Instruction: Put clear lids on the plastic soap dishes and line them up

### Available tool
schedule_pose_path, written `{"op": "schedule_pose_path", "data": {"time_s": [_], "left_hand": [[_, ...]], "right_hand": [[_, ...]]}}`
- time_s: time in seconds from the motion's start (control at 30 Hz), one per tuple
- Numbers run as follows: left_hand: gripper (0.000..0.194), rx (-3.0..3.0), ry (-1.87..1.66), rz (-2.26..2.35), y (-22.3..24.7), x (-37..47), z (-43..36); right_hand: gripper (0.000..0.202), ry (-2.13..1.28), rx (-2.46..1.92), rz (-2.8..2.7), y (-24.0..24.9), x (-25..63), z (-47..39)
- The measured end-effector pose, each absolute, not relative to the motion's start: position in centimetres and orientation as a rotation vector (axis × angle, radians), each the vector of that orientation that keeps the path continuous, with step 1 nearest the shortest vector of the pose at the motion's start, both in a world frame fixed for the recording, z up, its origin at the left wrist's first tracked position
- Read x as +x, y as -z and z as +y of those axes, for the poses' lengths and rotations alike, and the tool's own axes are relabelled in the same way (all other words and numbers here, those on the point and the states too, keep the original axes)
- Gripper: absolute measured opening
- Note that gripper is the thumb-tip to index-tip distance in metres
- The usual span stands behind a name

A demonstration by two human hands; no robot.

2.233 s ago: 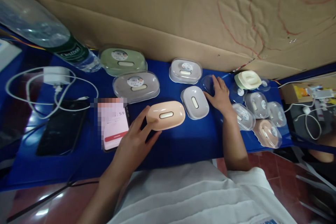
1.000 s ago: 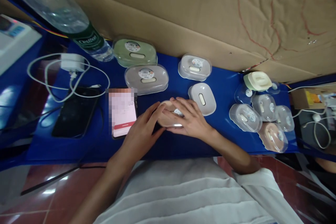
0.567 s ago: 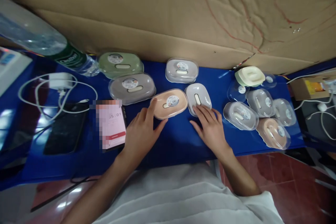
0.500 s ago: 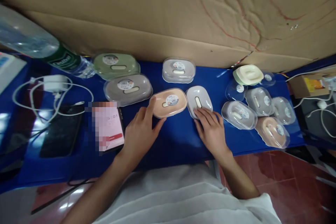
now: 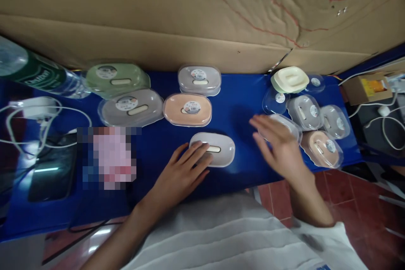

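Note:
A light grey oval box (image 5: 223, 148) under a clear cover lies near the blue table's front edge. The fingers of my left hand (image 5: 186, 168), spread apart, rest on its left end. My right hand (image 5: 278, 143) is over the table to the right, fingers extended and holding nothing visible; it partly covers a clear-covered box (image 5: 292, 128). Just behind the light grey box is a peach box (image 5: 174, 109) with a round sticker. Another grey box (image 5: 209, 80) stands behind that, with a darker grey box (image 5: 117, 114) and a green box (image 5: 95, 80) to the left.
More clear-covered boxes, one peach (image 5: 314, 152), cluster at the right beside a cream-topped box (image 5: 294, 79). At the left are a bottle (image 5: 41, 74), white cables with a charger (image 5: 39, 107), a dark phone (image 5: 50, 177) and a blurred-out pink screen (image 5: 114, 156).
The light grey box has come nearer the front edge and turned lengthwise, with my left hand now on it. My right hand has left it and moved right. The peach box sits farther left and back.

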State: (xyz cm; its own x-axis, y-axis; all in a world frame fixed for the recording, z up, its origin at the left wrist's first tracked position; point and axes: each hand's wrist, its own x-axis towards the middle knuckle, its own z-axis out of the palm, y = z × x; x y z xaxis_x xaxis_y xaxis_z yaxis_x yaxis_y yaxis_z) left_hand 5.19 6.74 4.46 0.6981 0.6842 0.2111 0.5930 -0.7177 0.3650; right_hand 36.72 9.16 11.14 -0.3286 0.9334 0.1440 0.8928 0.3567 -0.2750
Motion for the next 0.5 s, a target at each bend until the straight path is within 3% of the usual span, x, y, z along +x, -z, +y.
{"op": "schedule_pose_path", "data": {"time_s": [0.1,0.23,0.33,0.5], "left_hand": [[0.030,2.624,-0.512,1.059,-3.9,4.6,6.6],[0.027,2.649,-0.572,1.141,-3.8,3.3,6.1],[0.026,2.653,-0.580,1.212,-3.7,2.3,5.6],[0.026,2.596,-0.583,1.276,-3.5,0.6,5.0]], "right_hand": [[0.057,0.053,-2.332,-2.138,-12.2,38.1,13.8],[0.070,-0.080,-2.834,-2.035,-11.5,38.2,18.1],[0.071,-0.130,-2.623,-2.254,-10.4,36.9,18.3],[0.064,-0.207,-1.879,-2.566,-8.7,34.4,16.4]]}}
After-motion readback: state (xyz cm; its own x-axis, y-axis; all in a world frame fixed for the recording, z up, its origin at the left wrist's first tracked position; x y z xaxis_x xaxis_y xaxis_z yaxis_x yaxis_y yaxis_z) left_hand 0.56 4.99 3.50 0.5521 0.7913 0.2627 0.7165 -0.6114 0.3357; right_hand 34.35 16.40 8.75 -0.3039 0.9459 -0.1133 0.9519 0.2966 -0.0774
